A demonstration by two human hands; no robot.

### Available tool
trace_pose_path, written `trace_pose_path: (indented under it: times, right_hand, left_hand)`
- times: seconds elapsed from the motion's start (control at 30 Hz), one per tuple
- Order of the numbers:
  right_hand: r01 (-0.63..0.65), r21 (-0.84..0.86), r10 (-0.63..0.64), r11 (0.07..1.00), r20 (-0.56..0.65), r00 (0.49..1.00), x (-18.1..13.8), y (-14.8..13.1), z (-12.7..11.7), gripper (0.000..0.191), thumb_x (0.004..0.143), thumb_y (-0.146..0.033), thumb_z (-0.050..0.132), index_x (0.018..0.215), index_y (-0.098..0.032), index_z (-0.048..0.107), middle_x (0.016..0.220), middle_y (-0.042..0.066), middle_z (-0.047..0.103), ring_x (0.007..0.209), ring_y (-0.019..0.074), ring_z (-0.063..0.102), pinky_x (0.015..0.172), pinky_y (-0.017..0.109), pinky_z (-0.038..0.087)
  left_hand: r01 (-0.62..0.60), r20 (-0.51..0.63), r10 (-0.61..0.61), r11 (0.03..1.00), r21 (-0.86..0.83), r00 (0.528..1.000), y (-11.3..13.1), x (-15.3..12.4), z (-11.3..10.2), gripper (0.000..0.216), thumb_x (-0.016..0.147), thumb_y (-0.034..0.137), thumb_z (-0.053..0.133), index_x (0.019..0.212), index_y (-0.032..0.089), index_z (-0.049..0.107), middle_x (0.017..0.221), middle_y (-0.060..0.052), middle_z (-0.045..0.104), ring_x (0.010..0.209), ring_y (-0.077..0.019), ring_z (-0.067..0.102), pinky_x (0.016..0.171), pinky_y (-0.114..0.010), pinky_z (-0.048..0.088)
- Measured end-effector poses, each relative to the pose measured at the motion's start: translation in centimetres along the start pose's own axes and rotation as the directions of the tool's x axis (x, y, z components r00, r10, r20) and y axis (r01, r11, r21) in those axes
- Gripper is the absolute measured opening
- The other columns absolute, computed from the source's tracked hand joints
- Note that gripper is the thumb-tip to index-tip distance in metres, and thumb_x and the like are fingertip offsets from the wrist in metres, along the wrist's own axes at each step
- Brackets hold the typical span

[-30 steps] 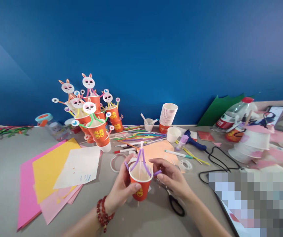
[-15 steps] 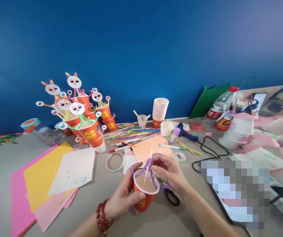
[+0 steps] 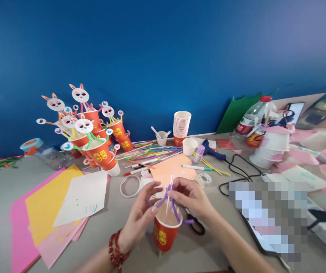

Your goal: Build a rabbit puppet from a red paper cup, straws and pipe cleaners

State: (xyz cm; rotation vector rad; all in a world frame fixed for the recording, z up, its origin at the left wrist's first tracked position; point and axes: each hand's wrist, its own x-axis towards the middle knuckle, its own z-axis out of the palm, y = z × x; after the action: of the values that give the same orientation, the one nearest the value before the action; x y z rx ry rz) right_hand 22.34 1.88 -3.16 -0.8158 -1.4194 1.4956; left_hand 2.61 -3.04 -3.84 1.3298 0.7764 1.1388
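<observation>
"What is biggest around you?"

"A plain blue wall (image 3: 163,68) fills the background. Against it runs the far edge of my grey desk (image 3: 197,254)."

"And on the desk?"

"Toward the left edge, coloured sheets (image 3: 42,212) lie fanned and overlapping, perhaps so each colour can be reached. Behind them, near the far left corner, stand rabbit-faced cups (image 3: 99,153), stacked and bunched close to the wall, which probably keeps them out of my working space."

"Where are your hands?"

"Over the middle of the near edge. My left hand (image 3: 137,216) is spread and gently curved beside the rim, likely to steady things; I cannot tell whether its thumb touches the cup. My right hand (image 3: 193,195) reaches in from the other side, thumb and forefinger pinching."

"Pinching what?"

"The top of the purple stems (image 3: 175,210), fuzzy and bent, rising from a red cup (image 3: 168,239) with gold characters. The cup sits between my hands, mouth up, so its inside stays reachable. Scissors (image 3: 203,228) lie just right of it, handy for that side."

"And the smallest thing?"

"A thin pale stick (image 3: 168,206), rising out of the cup among the stems. Whether my pinch catches it too, I cannot tell."
</observation>
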Motion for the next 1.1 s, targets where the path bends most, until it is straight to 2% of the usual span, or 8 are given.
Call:
trace_pose_path:
  times: [0.07, 0.13, 0.27, 0.47, 0.67, 0.87, 1.0, 1.1]
  right_hand:
    - [0.02, -0.038, -0.02, 0.999, 0.011, 1.0, 0.0, 0.1, 0.0, 0.027, 0.081, -0.038, 0.075, 0.075, -0.016, 0.06, 0.066, -0.001, 0.057, 0.057, 0.0106, 0.05, 0.056, 0.023, 0.041]
    - [0.04, -0.087, -0.039, 0.995, 0.018, 0.999, 0.0, -0.1, 0.2, 0.025, 0.082, -0.037, 0.073, 0.074, -0.016, 0.061, 0.066, -0.001, 0.058, 0.059, 0.0113, 0.051, 0.057, 0.023, 0.042]
    - [0.053, -0.216, -0.05, 0.975, 0.021, 0.999, -0.1, -0.8, 0.5, 0.022, 0.082, -0.033, 0.07, 0.071, -0.017, 0.06, 0.065, 0.0, 0.06, 0.059, 0.0124, 0.053, 0.057, 0.024, 0.042]
    - [0.104, -0.394, -0.108, 0.913, 0.013, 0.994, -0.4, -1.3, 0.5, 0.022, 0.082, -0.03, 0.069, 0.069, -0.018, 0.057, 0.064, 0.0, 0.06, 0.059, 0.0128, 0.054, 0.057, 0.023, 0.041]
    - [0.143, -0.339, -0.134, 0.93, 0.049, 0.99, -0.6, -1.4, 0.5, 0.02, 0.083, -0.03, 0.068, 0.074, -0.019, 0.053, 0.066, -0.002, 0.058, 0.06, 0.0127, 0.054, 0.057, 0.023, 0.043]
    - [0.2, -0.273, -0.192, 0.941, 0.058, 0.98, -0.8, -1.5, 0.7, 0.017, 0.086, -0.031, 0.067, 0.086, -0.019, 0.054, 0.076, 0.0, 0.059, 0.065, 0.0132, 0.058, 0.061, 0.025, 0.048]
    - [0.237, -0.298, -0.227, 0.925, 0.068, 0.971, -0.8, -1.4, 0.7, 0.014, 0.089, -0.03, 0.064, 0.088, -0.019, 0.057, 0.079, 0.001, 0.06, 0.069, 0.0136, 0.058, 0.064, 0.025, 0.049]
    - [0.24, -0.242, -0.229, 0.94, 0.071, 0.971, -0.8, -1.4, 0.7, 0.012, 0.091, -0.029, 0.063, 0.09, -0.019, 0.058, 0.08, 0.002, 0.06, 0.071, 0.0138, 0.059, 0.065, 0.025, 0.049]
  left_hand:
    - [-0.049, -0.041, 0.06, 0.973, 0.225, 0.997, 1.0, 0.8, -0.4, 0.033, 0.097, 0.035, 0.053, 0.129, 0.027, 0.055, 0.141, -0.01, 0.05, 0.13, -0.0278, 0.047, 0.106, -0.044, 0.041]
    - [-0.128, 0.008, 0.138, 0.898, 0.421, 0.99, 2.0, 1.5, -0.5, 0.02, 0.095, 0.027, 0.056, 0.112, 0.025, 0.065, 0.126, -0.008, 0.06, 0.121, -0.0244, 0.054, 0.104, -0.04, 0.041]
    - [-0.206, 0.063, 0.208, 0.794, 0.572, 0.976, 3.4, 2.6, 0.2, 0.015, 0.092, 0.018, 0.058, 0.105, 0.021, 0.065, 0.105, -0.006, 0.066, 0.102, -0.0197, 0.061, 0.093, -0.033, 0.046]
    - [-0.091, 0.01, 0.103, 0.822, 0.563, 0.995, 4.2, 3.3, 1.2, 0.01, 0.091, 0.015, 0.054, 0.088, 0.018, 0.063, 0.087, -0.003, 0.064, 0.084, -0.016, 0.06, 0.077, -0.027, 0.047]
    - [0.003, -0.016, 0.007, 0.848, 0.53, 1.0, 4.7, 3.5, 1.4, 0.008, 0.088, 0.015, 0.054, 0.084, 0.018, 0.061, 0.082, -0.001, 0.062, 0.076, -0.0139, 0.058, 0.071, -0.024, 0.047]
    - [0.03, -0.01, -0.029, 0.836, 0.548, 1.0, 4.8, 3.5, 1.4, 0.007, 0.086, 0.016, 0.056, 0.08, 0.018, 0.06, 0.077, 0.001, 0.062, 0.072, -0.0131, 0.058, 0.068, -0.023, 0.047]
    - [0.056, -0.05, -0.035, 0.851, 0.523, 0.998, 4.3, 3.3, 1.4, 0.008, 0.087, 0.018, 0.054, 0.08, 0.018, 0.058, 0.077, 0.0, 0.061, 0.072, -0.0135, 0.058, 0.065, -0.022, 0.047]
    - [0.046, -0.062, -0.015, 0.841, 0.539, 0.998, 4.0, 3.1, 1.5, 0.009, 0.089, 0.02, 0.052, 0.081, 0.019, 0.057, 0.08, -0.001, 0.061, 0.072, -0.0138, 0.058, 0.062, -0.022, 0.048]
